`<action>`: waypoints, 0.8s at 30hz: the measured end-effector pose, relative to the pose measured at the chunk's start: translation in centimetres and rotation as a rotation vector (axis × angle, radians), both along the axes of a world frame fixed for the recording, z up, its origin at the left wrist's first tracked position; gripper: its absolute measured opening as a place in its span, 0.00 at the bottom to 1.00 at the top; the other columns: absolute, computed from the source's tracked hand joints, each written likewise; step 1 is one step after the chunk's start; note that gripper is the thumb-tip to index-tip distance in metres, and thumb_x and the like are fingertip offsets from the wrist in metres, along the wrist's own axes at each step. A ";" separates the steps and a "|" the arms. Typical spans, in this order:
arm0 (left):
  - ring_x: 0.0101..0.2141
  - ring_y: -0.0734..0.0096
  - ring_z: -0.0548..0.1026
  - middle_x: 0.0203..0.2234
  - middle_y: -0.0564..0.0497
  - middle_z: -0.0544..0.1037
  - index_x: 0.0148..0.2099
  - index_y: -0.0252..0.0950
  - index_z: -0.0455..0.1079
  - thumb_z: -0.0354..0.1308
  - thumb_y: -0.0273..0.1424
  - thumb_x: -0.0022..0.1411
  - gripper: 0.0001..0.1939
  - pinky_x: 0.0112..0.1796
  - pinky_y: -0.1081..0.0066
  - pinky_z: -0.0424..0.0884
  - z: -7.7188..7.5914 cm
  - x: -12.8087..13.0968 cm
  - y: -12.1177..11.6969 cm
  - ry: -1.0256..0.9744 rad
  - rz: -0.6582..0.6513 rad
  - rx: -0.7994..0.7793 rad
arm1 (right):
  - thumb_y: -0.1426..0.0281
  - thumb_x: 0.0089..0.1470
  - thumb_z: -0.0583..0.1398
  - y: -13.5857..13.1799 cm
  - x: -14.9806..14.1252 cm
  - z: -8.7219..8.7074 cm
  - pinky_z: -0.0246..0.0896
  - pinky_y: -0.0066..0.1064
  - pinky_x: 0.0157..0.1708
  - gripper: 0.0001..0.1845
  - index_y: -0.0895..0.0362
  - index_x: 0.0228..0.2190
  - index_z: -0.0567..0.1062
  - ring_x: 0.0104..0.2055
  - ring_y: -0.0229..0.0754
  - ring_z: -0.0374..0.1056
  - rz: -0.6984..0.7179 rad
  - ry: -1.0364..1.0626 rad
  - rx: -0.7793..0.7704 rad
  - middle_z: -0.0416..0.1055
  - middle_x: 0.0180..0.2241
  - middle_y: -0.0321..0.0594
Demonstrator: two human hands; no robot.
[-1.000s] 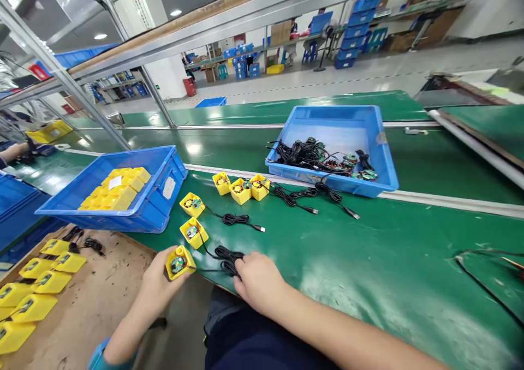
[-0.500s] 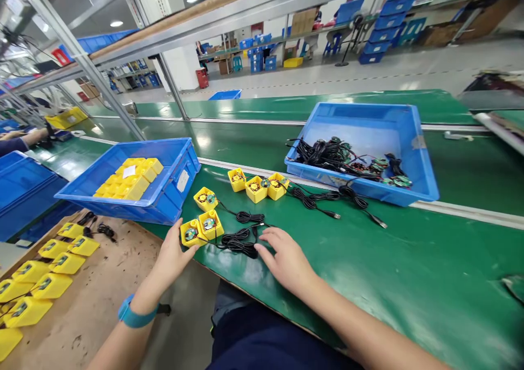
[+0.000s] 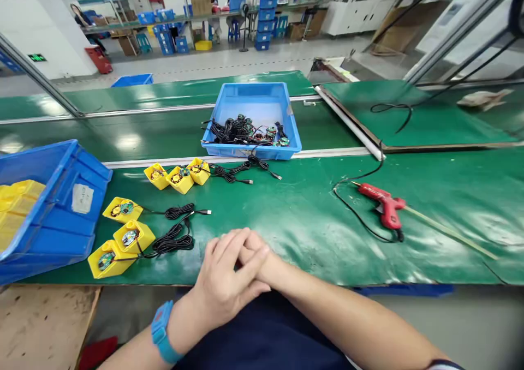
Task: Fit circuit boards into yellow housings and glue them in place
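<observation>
My left hand (image 3: 225, 274) lies across my right hand (image 3: 266, 263) at the front edge of the green bench, its fingers stretched out over it. Most of the right hand's fingers are hidden beneath. To their left stand a yellow housing (image 3: 110, 258), a second yellow housing (image 3: 141, 236) and a third yellow housing (image 3: 123, 210), each with a small circuit board inside. Bundled black USB cables (image 3: 174, 242) run from them towards my hands. Several more yellow housings (image 3: 180, 180) with cables sit farther back. Neither hand touches any of these.
A blue bin (image 3: 250, 150) of cabled circuit boards stands at the back. Another blue bin (image 3: 61, 222) with yellow housings is at the left. A red glue gun (image 3: 380, 201) with a glue stick and cord lies on the right. Below left is a wooden board (image 3: 45, 315).
My left hand has let go of the front yellow housing beside the second one. My right hand has left the cable, and both hands have come together. The view has swung right, showing the glue gun.
</observation>
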State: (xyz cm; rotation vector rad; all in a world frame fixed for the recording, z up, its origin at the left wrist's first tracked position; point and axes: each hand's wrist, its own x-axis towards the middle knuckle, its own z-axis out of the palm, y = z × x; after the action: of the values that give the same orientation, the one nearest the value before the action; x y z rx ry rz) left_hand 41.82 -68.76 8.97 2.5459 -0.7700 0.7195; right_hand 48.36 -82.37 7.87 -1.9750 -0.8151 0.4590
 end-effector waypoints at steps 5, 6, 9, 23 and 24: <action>0.36 0.61 0.78 0.33 0.45 0.80 0.41 0.34 0.74 0.53 0.29 0.71 0.09 0.41 0.61 0.74 0.2 3.0 1.9 0.145 0.289 -0.070 | 0.70 0.58 0.62 -3.4 -0.2 0.7 0.56 0.27 0.28 0.09 0.58 0.27 0.78 0.26 0.37 0.67 -0.016 0.134 -0.198 0.74 0.24 0.36; 0.34 0.65 0.78 0.32 0.47 0.79 0.40 0.34 0.73 0.53 0.27 0.71 0.08 0.40 0.64 0.74 0.5 3.2 1.9 0.160 0.282 -0.116 | 0.69 0.58 0.63 -4.0 -0.2 0.9 0.53 0.27 0.27 0.10 0.59 0.25 0.77 0.24 0.36 0.65 -0.010 0.149 -0.227 0.73 0.23 0.36; 0.36 0.69 0.77 0.35 0.48 0.78 0.47 0.35 0.72 0.54 0.26 0.71 0.07 0.40 0.69 0.73 1.4 2.5 0.2 0.183 0.061 -0.207 | 0.70 0.59 0.62 -5.0 0.0 1.0 0.48 0.27 0.25 0.10 0.59 0.26 0.78 0.23 0.34 0.61 -0.018 0.141 -0.270 0.72 0.22 0.36; 0.27 0.75 0.69 0.25 0.55 0.70 0.33 0.37 0.67 0.51 0.25 0.71 0.11 0.31 0.73 0.65 -1.5 3.6 -4.7 0.282 -0.074 -0.281 | 0.58 0.65 0.58 -10.6 -2.1 3.2 0.50 0.30 0.24 0.19 0.58 0.31 0.80 0.27 0.38 0.65 0.374 0.043 -0.474 0.77 0.28 0.40; 0.26 0.75 0.68 0.24 0.55 0.70 0.32 0.37 0.66 0.50 0.28 0.72 0.13 0.30 0.73 0.64 -1.4 3.9 -4.4 0.324 0.018 -0.292 | 0.58 0.65 0.59 -11.5 -2.1 3.4 0.51 0.29 0.25 0.20 0.59 0.29 0.79 0.26 0.38 0.64 0.378 0.044 -0.461 0.76 0.27 0.39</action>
State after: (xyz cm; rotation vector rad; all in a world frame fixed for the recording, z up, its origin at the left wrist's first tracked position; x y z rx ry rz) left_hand 45.76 -73.14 7.56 2.3220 -0.4943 0.3758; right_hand 46.28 -93.87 11.32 -2.2167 -1.1375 0.9809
